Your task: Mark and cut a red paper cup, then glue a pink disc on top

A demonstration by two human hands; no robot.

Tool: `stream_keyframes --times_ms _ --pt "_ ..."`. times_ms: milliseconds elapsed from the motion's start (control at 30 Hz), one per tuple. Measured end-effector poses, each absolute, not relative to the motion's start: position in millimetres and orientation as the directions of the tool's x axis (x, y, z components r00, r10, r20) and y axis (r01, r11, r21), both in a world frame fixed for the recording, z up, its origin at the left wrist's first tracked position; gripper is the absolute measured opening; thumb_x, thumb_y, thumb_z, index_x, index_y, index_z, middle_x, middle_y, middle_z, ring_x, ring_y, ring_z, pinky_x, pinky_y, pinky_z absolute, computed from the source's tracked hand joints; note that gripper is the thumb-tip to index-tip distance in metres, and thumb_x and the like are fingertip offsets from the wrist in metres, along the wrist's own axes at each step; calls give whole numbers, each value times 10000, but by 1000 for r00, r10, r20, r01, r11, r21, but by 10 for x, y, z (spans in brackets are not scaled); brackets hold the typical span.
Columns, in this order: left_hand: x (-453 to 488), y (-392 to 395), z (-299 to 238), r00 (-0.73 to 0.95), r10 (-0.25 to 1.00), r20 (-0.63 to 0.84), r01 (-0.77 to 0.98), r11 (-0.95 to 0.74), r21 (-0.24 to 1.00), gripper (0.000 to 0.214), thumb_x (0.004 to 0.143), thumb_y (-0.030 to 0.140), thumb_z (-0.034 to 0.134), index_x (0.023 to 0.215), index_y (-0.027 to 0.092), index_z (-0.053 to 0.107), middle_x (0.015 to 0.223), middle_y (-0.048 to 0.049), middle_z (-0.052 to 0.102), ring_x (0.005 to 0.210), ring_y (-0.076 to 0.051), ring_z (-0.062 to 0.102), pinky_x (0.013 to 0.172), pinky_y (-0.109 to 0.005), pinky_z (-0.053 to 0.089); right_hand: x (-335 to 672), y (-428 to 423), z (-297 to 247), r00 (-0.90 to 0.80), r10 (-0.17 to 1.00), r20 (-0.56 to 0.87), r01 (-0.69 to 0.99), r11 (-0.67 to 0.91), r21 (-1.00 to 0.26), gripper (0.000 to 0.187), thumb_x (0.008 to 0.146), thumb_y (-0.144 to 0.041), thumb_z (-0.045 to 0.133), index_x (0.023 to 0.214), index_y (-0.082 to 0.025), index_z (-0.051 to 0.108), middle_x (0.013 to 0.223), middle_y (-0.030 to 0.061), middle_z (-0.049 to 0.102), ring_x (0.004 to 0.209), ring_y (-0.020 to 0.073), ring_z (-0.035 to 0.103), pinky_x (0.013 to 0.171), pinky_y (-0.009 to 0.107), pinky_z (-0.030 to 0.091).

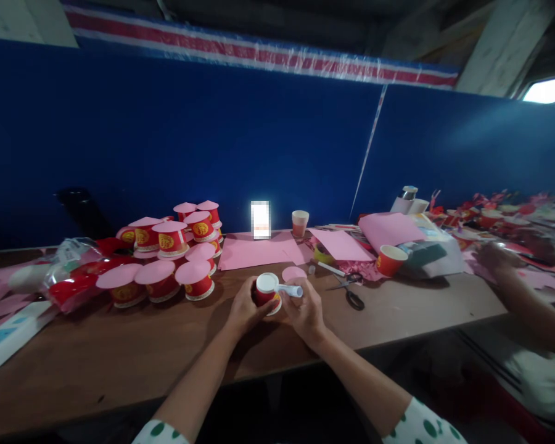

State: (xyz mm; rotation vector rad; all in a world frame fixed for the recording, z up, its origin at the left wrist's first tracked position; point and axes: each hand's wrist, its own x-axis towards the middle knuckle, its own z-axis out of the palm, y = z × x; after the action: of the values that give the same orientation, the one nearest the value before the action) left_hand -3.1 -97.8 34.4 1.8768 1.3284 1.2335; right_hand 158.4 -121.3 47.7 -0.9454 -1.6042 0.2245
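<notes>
My left hand (246,306) is wrapped round a red paper cup (264,297) that stands upside down, its white base (267,282) facing up. In my right hand (308,311) is a pale glue stick (290,290), held nearly level with its tip at the edge of that base. Whether the tip touches the base is too small to tell. Just behind my right hand lies a pink paper disc (294,273), with a small whitish cap (311,270) beside it. Scissors (351,291) with dark handles rest farther right.
Several red cups topped with pink paper cones (158,271) stand at the left. Behind are pink sheets (259,251), a lit phone screen (260,220) and a pale cup (300,223). Another red cup (391,261) tilts at right. A co-worker's arm (527,302) reaches in there.
</notes>
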Motion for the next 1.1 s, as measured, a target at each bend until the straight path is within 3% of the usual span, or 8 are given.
stream_keyframes --times_ms 333,667,800,1000,1100 --pt "-23 -956 332 95 919 384 425 -386 819 550 595 440 710 1045 181 527 986 -69 622 874 -225 586 772 -353 454 1559 -1202 483 -35 630 776 459 699 -548 58 832 -203 541 882 -201 511 820 30 578 769 155 560 719 269 458" --pt "-31 -951 314 74 923 376 410 -372 833 533 591 438 710 1012 178 513 963 -67 615 870 -227 586 774 -363 459 1603 -1235 472 -75 675 734 477 670 -569 22 834 -207 524 834 -194 507 777 23 556 724 150 542 686 258 447" --pt "-19 -954 312 81 917 390 422 -387 820 511 605 421 705 1016 188 509 967 -57 612 872 -217 586 776 -362 464 1632 -1223 444 1 691 723 474 636 -609 28 830 -217 520 840 -197 503 785 27 567 730 153 551 697 263 455" --pt "-9 -958 316 60 909 412 468 -390 793 530 629 356 681 1088 186 477 1043 -72 592 948 -217 571 848 -368 439 1888 -1123 470 -2 723 691 657 522 -544 87 788 -188 513 871 -174 492 858 63 588 814 173 571 733 265 454" --pt "-14 -959 311 32 907 420 487 -381 786 560 638 368 665 1117 176 448 1049 -83 585 947 -228 571 850 -391 436 2136 -1077 463 -67 761 645 723 483 -495 94 759 -174 537 851 -186 526 823 36 616 763 169 586 690 249 443"
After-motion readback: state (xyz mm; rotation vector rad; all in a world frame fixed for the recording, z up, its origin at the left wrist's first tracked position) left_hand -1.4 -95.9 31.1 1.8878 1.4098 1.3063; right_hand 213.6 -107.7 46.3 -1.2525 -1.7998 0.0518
